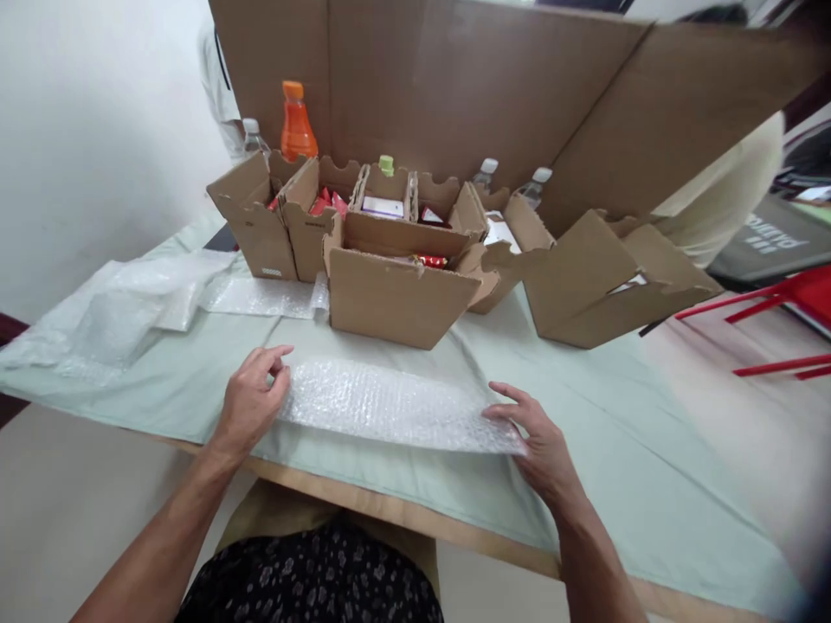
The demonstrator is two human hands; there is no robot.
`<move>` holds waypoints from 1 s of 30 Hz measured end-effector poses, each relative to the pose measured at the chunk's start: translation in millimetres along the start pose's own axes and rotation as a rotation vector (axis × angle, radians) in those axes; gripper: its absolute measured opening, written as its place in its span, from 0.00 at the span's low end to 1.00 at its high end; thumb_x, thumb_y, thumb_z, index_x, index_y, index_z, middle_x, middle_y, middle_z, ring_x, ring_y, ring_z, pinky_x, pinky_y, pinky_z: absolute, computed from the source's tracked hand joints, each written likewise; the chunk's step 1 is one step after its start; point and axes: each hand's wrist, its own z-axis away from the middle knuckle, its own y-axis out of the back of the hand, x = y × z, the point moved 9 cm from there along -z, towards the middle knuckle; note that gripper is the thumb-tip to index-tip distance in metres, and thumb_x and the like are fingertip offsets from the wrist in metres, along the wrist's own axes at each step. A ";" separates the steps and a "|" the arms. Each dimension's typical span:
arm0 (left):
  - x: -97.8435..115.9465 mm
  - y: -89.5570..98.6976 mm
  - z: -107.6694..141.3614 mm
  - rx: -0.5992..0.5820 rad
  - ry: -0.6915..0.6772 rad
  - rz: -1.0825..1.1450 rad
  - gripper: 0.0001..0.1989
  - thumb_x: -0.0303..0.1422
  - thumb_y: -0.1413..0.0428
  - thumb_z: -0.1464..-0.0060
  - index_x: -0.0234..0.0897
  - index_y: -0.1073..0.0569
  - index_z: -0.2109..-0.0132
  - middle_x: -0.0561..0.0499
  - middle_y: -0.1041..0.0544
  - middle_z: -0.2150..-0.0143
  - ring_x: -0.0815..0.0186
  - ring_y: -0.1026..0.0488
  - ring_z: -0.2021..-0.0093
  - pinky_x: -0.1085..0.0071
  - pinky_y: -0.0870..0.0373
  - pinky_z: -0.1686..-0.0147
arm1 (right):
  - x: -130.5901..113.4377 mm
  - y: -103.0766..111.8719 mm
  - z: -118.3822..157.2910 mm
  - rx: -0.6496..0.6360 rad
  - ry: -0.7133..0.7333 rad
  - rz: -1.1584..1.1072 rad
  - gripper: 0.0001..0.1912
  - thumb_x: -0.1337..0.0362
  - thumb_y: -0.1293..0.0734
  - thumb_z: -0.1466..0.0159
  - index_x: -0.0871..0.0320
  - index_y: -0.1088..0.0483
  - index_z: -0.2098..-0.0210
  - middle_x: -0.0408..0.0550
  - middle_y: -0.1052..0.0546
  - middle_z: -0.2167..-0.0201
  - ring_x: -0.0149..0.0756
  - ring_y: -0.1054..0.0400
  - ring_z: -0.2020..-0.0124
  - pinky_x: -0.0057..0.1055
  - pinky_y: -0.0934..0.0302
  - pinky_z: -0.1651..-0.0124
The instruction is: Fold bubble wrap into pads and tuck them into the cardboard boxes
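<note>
In the head view, open brown cardboard boxes (393, 298) line the far side of the pale green tablecloth (649, 459). Before them stretches a clear, glossy, rectangular bubble-wrap strip (396, 407), long axis left to right, right end angled nearer the person. The right hand (545, 446) grips that end; the left hand (252, 396) half-curls at the other — pinching or not, I cannot tell.

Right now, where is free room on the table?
Bare tablecloth: right of the right hand, in front of the rightmost carton; a smaller patch between the left hand and loose bubble wrap. Crowded: the back, with cartons and bottles; the middle, under the bubble-wrap strip.
</note>
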 end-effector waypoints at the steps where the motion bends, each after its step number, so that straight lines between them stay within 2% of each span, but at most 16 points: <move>1: -7.1 -2.7 0.6 -0.012 0.006 -0.028 0.17 0.36 0.50 0.43 0.38 0.22 0.51 0.51 0.27 0.68 0.61 0.26 0.66 0.62 0.25 0.57 | 6.7 -6.8 2.6 -0.027 -0.005 0.051 0.11 0.62 0.35 0.34 0.51 0.19 0.64 0.53 0.21 0.44 0.50 0.27 0.43 0.51 0.33 0.40; 3: -23.6 -5.3 3.4 -0.039 0.035 -0.089 0.19 0.36 0.50 0.45 0.36 0.22 0.50 0.49 0.25 0.65 0.59 0.24 0.63 0.60 0.24 0.55 | 18.4 -11.5 10.0 -0.021 -0.037 0.109 0.14 0.63 0.38 0.34 0.52 0.19 0.62 0.54 0.22 0.43 0.50 0.27 0.41 0.54 0.35 0.37; 6: -34.3 0.7 8.7 -0.034 0.053 -0.186 0.20 0.36 0.48 0.45 0.36 0.23 0.47 0.44 0.22 0.56 0.57 0.23 0.58 0.60 0.23 0.57 | 26.0 -1.4 22.3 0.092 -0.117 0.113 0.14 0.63 0.39 0.31 0.53 0.20 0.59 0.53 0.21 0.45 0.46 0.26 0.42 0.51 0.35 0.36; 8: -22.0 4.9 12.6 -0.012 0.005 -0.214 0.19 0.36 0.47 0.42 0.37 0.23 0.46 0.43 0.22 0.50 0.55 0.23 0.53 0.62 0.22 0.60 | 22.7 7.0 28.2 0.170 -0.152 0.109 0.12 0.61 0.37 0.31 0.53 0.20 0.59 0.53 0.20 0.46 0.46 0.25 0.44 0.49 0.32 0.38; 10: 5.6 1.9 18.6 -0.011 -0.113 -0.208 0.16 0.35 0.46 0.38 0.38 0.24 0.45 0.43 0.23 0.48 0.54 0.24 0.47 0.61 0.21 0.55 | 13.2 10.0 30.5 0.221 -0.135 0.110 0.10 0.60 0.35 0.31 0.53 0.21 0.57 0.53 0.19 0.47 0.46 0.25 0.45 0.49 0.30 0.41; 13: 50.2 -23.1 33.5 -0.115 -0.322 -0.177 0.14 0.32 0.45 0.35 0.38 0.25 0.44 0.41 0.24 0.43 0.52 0.27 0.41 0.53 0.26 0.41 | -4.5 0.2 28.7 0.216 -0.022 0.131 0.10 0.61 0.34 0.31 0.53 0.22 0.53 0.54 0.20 0.46 0.47 0.25 0.43 0.51 0.32 0.40; 15: 64.8 -48.5 43.4 -0.244 -0.399 -0.184 0.15 0.31 0.46 0.34 0.37 0.27 0.42 0.40 0.26 0.39 0.50 0.30 0.36 0.49 0.29 0.37 | -10.0 -12.6 27.0 0.169 0.043 0.180 0.13 0.60 0.34 0.30 0.53 0.23 0.49 0.54 0.21 0.43 0.48 0.27 0.41 0.52 0.34 0.38; 18: 60.9 -78.8 50.6 -0.396 -0.419 -0.249 0.16 0.30 0.48 0.34 0.37 0.28 0.41 0.38 0.27 0.37 0.46 0.33 0.33 0.46 0.30 0.37 | -4.6 -30.5 25.9 0.078 0.061 0.306 0.19 0.57 0.36 0.28 0.53 0.27 0.40 0.56 0.24 0.40 0.52 0.30 0.40 0.52 0.35 0.41; 20: 52.4 -86.9 50.7 -0.431 -0.416 -0.282 0.16 0.31 0.49 0.33 0.37 0.28 0.41 0.38 0.28 0.36 0.46 0.33 0.33 0.45 0.30 0.38 | 2.4 -36.9 25.3 0.032 0.045 0.389 0.21 0.57 0.37 0.28 0.54 0.29 0.38 0.57 0.23 0.42 0.53 0.29 0.43 0.51 0.35 0.45; 23: 45.4 -87.6 49.4 -0.433 -0.429 -0.281 0.16 0.32 0.49 0.32 0.37 0.28 0.41 0.38 0.28 0.35 0.45 0.34 0.33 0.45 0.31 0.38 | 6.0 -39.8 21.8 -0.009 0.044 0.446 0.19 0.58 0.36 0.28 0.55 0.27 0.40 0.56 0.20 0.50 0.51 0.28 0.50 0.47 0.36 0.50; 25: 44.6 -86.3 49.1 -0.433 -0.436 -0.270 0.16 0.32 0.48 0.32 0.37 0.28 0.41 0.37 0.28 0.35 0.46 0.33 0.33 0.45 0.31 0.38 | 1.6 -39.6 17.2 -0.016 0.070 0.459 0.15 0.60 0.35 0.30 0.54 0.24 0.46 0.54 0.20 0.55 0.49 0.28 0.54 0.45 0.36 0.52; 30: 46.5 -85.2 47.9 -0.422 -0.451 -0.265 0.15 0.32 0.47 0.33 0.36 0.26 0.42 0.37 0.27 0.36 0.46 0.32 0.34 0.47 0.30 0.39 | -24.3 -32.6 9.0 0.092 0.191 0.551 0.09 0.64 0.34 0.29 0.54 0.20 0.58 0.52 0.20 0.58 0.46 0.28 0.57 0.42 0.38 0.53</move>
